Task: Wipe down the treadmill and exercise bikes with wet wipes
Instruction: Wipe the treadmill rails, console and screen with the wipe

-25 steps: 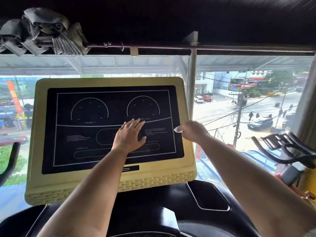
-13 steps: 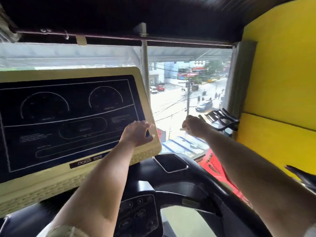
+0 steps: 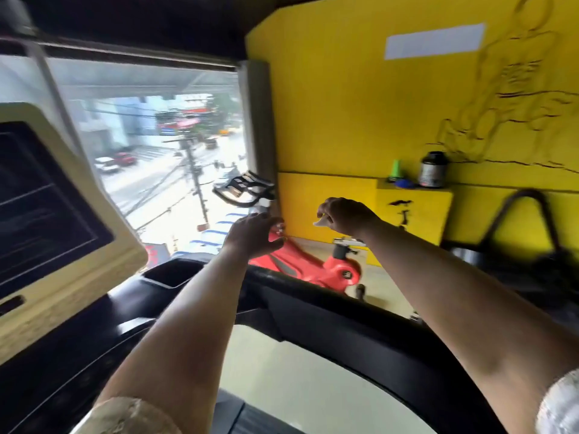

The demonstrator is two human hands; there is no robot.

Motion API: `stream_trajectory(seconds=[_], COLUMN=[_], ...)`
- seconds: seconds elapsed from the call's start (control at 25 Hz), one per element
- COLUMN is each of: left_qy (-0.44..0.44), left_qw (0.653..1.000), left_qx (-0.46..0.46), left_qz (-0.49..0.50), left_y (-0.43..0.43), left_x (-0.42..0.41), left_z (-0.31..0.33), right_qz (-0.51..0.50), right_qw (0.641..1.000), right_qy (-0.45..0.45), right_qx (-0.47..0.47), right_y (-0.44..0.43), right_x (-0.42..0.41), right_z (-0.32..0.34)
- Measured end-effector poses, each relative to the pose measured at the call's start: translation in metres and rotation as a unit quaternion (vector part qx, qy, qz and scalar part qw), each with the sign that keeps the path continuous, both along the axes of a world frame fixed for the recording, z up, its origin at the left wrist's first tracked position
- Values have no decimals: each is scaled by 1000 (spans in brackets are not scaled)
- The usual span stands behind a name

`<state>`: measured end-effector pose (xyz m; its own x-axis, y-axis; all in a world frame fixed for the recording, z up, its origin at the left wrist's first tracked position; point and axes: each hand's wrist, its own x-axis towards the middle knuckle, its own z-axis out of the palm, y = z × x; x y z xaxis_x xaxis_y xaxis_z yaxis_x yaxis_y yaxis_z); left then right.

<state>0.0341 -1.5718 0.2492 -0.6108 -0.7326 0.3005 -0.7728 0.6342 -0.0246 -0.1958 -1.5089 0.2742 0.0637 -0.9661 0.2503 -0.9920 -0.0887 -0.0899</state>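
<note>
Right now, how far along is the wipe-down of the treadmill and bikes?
Done: unclear. Both hands are off the treadmill console, and blur hides whether it is clean. In hand: the right hand pinches a white wet wipe in the air, with the left hand open beside it, both raised toward the red exercise bike. Left: that bike and the black treadmill handrail, neither of which a hand touches.
</note>
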Motion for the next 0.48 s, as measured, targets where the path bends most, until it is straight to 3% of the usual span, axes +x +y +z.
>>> stream_trajectory(seconds=[0.24, 0.48], left_qy=[2, -1], left_qw=[982, 944], left_qx=[8, 1], left_qz=[-191, -329], left_y=[59, 165], left_x=[-167, -322], left_z=[3, 1], right_qz=[-173, -324], right_qw=[984, 946], right_qy=[-11, -26], right_qx=[37, 8], right_y=[133, 289], right_x=[-135, -241], right_z=[-6, -10])
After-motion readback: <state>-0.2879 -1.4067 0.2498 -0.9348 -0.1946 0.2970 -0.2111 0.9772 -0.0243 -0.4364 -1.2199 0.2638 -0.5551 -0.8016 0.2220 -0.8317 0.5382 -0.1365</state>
